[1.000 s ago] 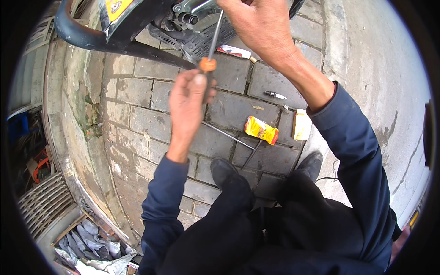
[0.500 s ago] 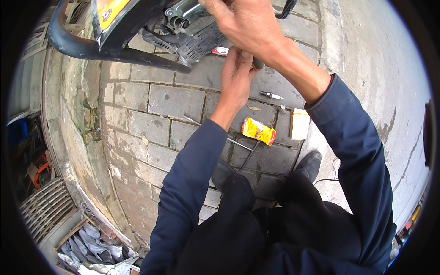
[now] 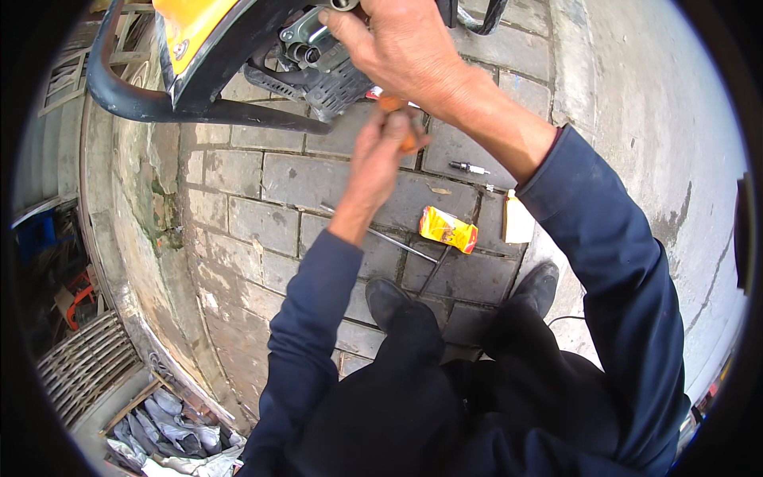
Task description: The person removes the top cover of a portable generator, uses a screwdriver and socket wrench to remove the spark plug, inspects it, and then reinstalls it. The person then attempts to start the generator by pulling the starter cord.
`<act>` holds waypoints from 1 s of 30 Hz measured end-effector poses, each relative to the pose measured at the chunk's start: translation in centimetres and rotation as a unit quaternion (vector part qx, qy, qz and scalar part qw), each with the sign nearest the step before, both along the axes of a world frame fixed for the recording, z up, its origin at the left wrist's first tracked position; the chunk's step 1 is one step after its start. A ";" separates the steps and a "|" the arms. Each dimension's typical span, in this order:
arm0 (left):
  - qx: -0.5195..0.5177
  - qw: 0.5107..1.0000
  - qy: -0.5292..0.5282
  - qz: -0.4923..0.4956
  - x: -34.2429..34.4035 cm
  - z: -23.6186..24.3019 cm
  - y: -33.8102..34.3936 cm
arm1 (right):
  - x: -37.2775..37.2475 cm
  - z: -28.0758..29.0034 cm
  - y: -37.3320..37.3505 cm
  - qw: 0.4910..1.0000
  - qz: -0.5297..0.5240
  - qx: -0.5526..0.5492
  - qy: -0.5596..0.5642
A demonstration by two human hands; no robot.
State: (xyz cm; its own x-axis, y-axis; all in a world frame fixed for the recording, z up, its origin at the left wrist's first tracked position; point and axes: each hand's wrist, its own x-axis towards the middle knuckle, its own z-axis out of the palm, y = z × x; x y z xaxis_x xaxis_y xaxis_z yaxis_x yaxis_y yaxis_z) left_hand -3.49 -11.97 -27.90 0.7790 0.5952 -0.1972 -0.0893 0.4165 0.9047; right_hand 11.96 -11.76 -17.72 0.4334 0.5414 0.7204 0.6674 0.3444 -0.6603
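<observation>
At the top, the machine's metal engine part (image 3: 306,52) shows under a yellow panel (image 3: 195,28). My right hand (image 3: 409,56) is over its right side, thumb stretched toward a round metal tube end (image 3: 343,4); its other fingers are hidden. Just below, my left hand (image 3: 377,151) is closed around an orange object (image 3: 409,143), smeared by motion, whose kind I cannot make out. A spark plug (image 3: 469,168) lies on the paving to the right. Nearer my boots are a yellow and red packet (image 3: 448,229), a small white box (image 3: 519,219) and a T-handled wrench (image 3: 401,245).
A black tubular bar (image 3: 131,99) curves around the machine's left side. An old stained wall (image 3: 155,215) borders the paving (image 3: 306,179) on the left. Crumpled grey sheets (image 3: 171,433) fill a bin at lower left. A thin black cable (image 3: 566,318) runs beside my right boot (image 3: 536,290).
My left hand has moved left and slightly down, and orange now shows in it. The right hand has shifted a little left and up, its thumb reaching outward.
</observation>
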 end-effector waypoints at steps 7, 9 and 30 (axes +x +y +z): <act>0.175 0.957 0.231 0.033 -9.9 9.3 7.3 | -2.4 0.2 0.7 0.995 -0.023 -0.016 0.095; 0.277 0.912 0.297 0.060 -10.7 12.6 9.0 | -2.9 0.5 0.8 0.990 -0.021 -0.031 0.138; 0.193 0.966 0.147 0.086 -6.4 7.0 0.3 | -2.0 1.9 -2.0 0.960 0.043 -0.046 0.273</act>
State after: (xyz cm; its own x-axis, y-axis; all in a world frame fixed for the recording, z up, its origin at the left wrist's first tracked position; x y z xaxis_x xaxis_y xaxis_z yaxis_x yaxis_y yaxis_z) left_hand -9.88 -11.68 -20.90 0.6060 0.7844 -0.1320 0.1571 0.0447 0.9866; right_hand 9.93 -13.74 -15.78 0.6839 0.6424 0.3457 0.1855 0.3051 -0.9341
